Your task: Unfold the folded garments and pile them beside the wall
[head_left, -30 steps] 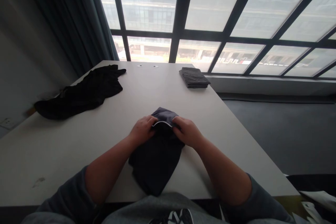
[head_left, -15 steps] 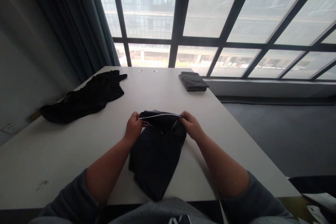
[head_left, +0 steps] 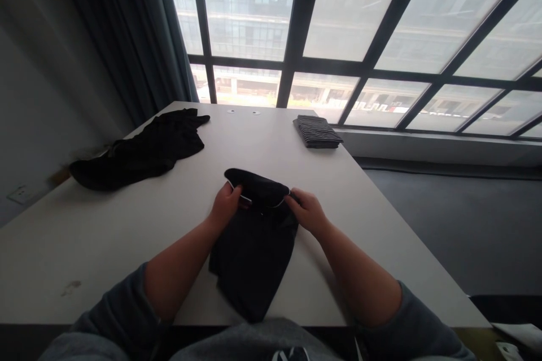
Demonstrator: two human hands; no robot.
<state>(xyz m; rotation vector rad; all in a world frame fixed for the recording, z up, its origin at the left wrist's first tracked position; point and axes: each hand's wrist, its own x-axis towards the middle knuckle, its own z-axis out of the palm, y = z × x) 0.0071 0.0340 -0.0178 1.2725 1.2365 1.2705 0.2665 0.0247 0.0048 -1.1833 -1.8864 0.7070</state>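
A dark garment [head_left: 254,262], nearly black, hangs and lies before me at the near side of the table. Its top is a waistband-like opening edged with a thin white line. On the left of this opening, my left hand [head_left: 226,203] is closed on the rim, thumb on the inner side and fingers partly hidden by cloth. The right corner of the same rim is pinched in my right hand [head_left: 307,208]. Below the hands the cloth narrows toward the table's front edge.
A black garment [head_left: 156,144] lies loosely spread on the left of the white table [head_left: 127,237]. Near the far right edge sits a folded striped cloth [head_left: 318,132]. Windows [head_left: 249,5] and a dark curtain [head_left: 127,28] stand behind.
My left hand has shifted right and tucked its thumb over the rim. The opening's far edge has tilted up on the left. The view has turned slightly.
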